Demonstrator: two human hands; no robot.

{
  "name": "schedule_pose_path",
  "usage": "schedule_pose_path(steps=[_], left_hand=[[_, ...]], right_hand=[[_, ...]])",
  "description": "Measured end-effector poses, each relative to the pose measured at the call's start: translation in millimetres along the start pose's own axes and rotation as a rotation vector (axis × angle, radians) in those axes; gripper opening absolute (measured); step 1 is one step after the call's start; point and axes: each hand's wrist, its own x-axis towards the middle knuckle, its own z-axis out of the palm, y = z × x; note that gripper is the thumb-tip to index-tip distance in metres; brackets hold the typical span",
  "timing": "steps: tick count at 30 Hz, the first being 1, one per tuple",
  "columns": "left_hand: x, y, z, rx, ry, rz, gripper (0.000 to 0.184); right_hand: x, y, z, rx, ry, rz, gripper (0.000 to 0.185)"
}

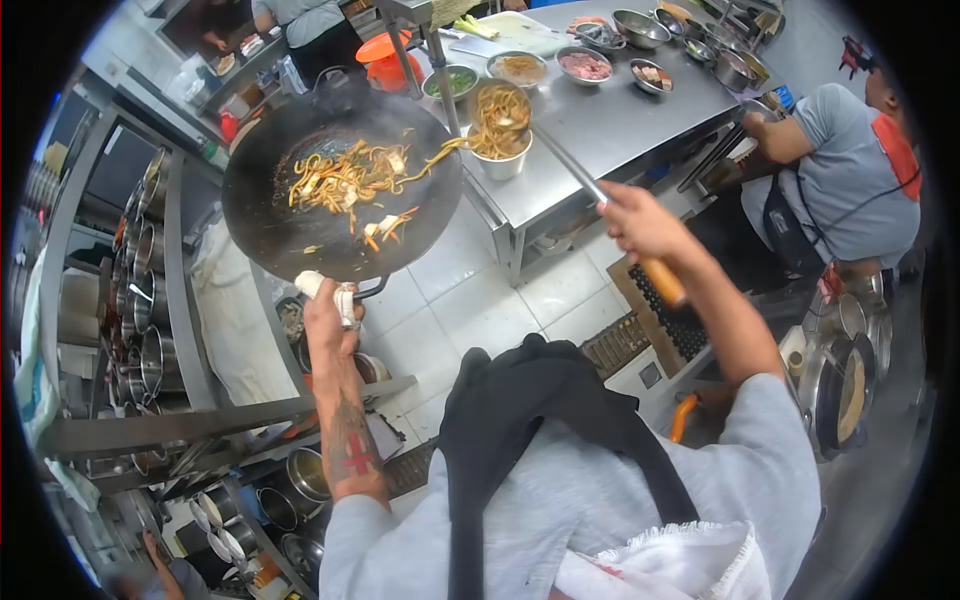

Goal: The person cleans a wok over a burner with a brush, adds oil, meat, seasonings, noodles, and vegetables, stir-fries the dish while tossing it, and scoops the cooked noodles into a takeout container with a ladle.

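My left hand is closed around the cloth-wrapped handle of a large dark wok, with a white cloth at the grip. Stir-fried noodles with vegetable strips and pale chunks lie in the wok, which is raised beside the steel table. My right hand grips the long metal shaft of a ladle with a wooden handle end. Noodles fill the ladle's head, held right above a white tub on the table corner. A few noodles trail from wok to tub.
The steel table carries bowls of greens, raw meat and other ingredients, plus a cutting board. An orange bucket stands behind the wok. A co-worker is at right. Pot-filled shelves line the left.
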Motion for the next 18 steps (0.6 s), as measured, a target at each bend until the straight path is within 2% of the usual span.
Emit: schedule_pose_path(steps=[1, 2, 4, 6, 7, 8, 12, 17, 18], left_hand=[[1.0, 4.3, 6.0, -0.015, 0.011, 0.001, 0.015], [-1.3, 10.3, 15.6, -0.004, 0.013, 0.008, 0.015], [-11.2, 18.4, 35.2, -0.070, 0.043, -0.005, 0.012], [-10.0, 20.0, 41.0, -0.119, 0.005, -0.051, 0.011], [-9.7, 20.1, 43.2, -0.181, -0.038, -0.099, 0.011], [-18.0, 25.8, 55.4, -0.112, -0.045, -0.116, 0.013], [-16.1, 20.1, 70.0, -0.193, 0.044, -0.110, 0.015], [-4.7, 12.4, 68.1, -0.251, -0.046, -0.128, 0.014], [-0.5, 8.5, 63.9, -0.251, -0.035, -0.117, 0.013]], right_hand=[[4.3, 11.4, 8.1, -0.252, 0.083, -0.057, 0.054], [30.8, 61.7, 19.2, -0.400, 0.237, -0.345, 0.055], [46.6, 109.8, 34.7, -0.531, 0.387, -0.631, 0.057], [39.8, 112.4, 50.1, -0.543, 0.331, -0.310, 0.059], [45.6, 119.0, 51.2, -0.540, 0.326, -0.314, 0.059], [51.2, 132.2, 55.5, -0.541, 0.364, -0.364, 0.060], [62.2, 160.3, 53.0, -0.504, 0.427, -0.461, 0.060], [60.4, 134.7, 18.8, -0.517, 0.469, -0.558, 0.059], [60.3, 127.1, 9.6, -0.550, 0.461, -0.654, 0.059]])
